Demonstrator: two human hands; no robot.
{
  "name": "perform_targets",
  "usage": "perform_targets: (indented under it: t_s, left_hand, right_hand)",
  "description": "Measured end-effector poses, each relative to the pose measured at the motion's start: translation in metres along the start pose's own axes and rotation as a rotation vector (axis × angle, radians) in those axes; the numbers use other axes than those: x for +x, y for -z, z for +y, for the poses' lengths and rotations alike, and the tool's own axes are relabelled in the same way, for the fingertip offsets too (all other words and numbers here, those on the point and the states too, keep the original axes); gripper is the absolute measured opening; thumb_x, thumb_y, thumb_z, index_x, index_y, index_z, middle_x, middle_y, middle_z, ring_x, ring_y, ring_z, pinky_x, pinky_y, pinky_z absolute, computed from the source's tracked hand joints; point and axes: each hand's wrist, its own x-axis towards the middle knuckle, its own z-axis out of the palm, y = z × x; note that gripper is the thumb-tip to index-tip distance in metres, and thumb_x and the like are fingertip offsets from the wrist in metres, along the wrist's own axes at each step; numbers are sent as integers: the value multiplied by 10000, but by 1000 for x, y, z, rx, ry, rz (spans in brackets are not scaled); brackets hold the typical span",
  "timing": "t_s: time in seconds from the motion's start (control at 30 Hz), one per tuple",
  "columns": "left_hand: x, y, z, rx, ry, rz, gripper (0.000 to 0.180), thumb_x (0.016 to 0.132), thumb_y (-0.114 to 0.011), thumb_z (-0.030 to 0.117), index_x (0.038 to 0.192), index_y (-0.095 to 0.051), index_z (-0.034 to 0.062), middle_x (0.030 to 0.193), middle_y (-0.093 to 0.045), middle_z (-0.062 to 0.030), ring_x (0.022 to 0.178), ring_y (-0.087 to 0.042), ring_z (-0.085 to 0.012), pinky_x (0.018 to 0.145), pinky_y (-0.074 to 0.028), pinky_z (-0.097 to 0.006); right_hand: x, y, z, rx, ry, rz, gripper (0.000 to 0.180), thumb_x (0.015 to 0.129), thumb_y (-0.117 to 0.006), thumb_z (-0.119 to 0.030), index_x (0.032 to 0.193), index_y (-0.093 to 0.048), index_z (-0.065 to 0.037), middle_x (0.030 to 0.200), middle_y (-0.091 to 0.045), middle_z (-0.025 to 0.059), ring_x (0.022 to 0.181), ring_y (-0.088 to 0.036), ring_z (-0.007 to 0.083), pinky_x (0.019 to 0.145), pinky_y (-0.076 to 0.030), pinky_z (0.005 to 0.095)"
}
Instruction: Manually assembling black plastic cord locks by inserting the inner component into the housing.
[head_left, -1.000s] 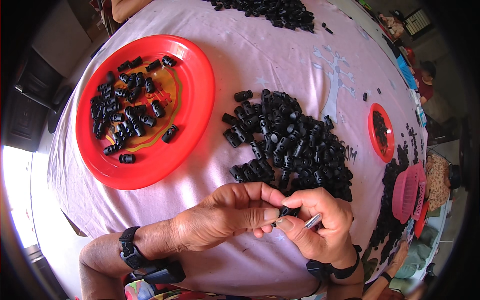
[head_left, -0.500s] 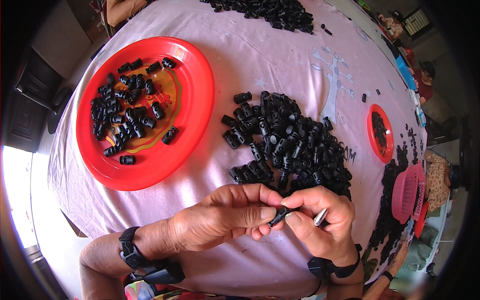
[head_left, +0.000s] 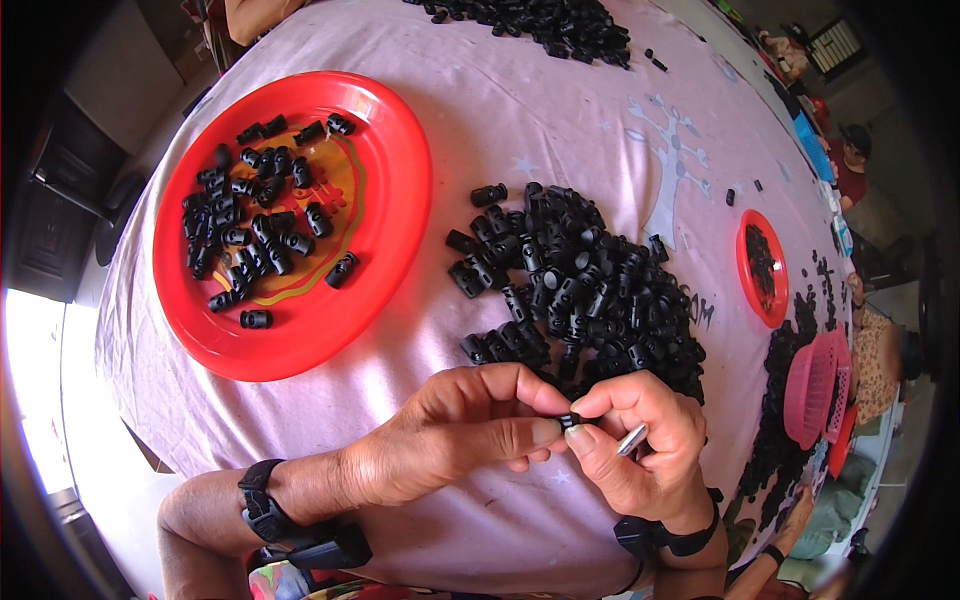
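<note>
Black part (head_left: 573,421) between both hands (head_left: 440,437)

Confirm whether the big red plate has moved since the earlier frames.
No. Against the tree print on the tablecloth, the big red plate shows no clear shift either way.

Head view: fisheye, worn, looking down

Item: left camera of a side-by-side pair, mounted on my head. Facing: downward and out ahead across the tablecloth (head_left: 560,120). Orientation: upright, unmirrored, my left at picture left. Nearest: my left hand (head_left: 440,435) and right hand (head_left: 645,440), below centre, forearms (head_left: 205,530) entering from the lower edge. Middle range: red plate (head_left: 388,200), left. Farther: heap of black pieces (head_left: 560,28), upper edge. Margin: dark, rounded, table edge bent.
</note>
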Motion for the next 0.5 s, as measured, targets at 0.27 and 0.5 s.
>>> perform_targets:
  t_s: [0.27, 0.5]
  left_hand:
    - [-2, 3, 1, -15, -8, -23, 309, 919, -572, 106, 1197, -518, -17, 1068, -608, -70, 1010, -579, -116, 816, -461, -245]
    - [-2, 3, 1, -30, -23, -12, 295, 913, -571, 67, 1192, -525, -16, 1069, -610, -65, 1042, -580, -120, 830, -460, -241]
  right_hand:
    - [-1, -2, 6, 113, 8, 32, 154, 813, -662, 4, 946, -588, 22, 733, -660, 44, 633, -666, 92, 521, -487, 193]
    - [0, -3, 7, 153, -9, 41, 159, 811, -664, 6, 952, -591, 24, 736, -661, 47, 674, -683, 105, 529, -493, 188]
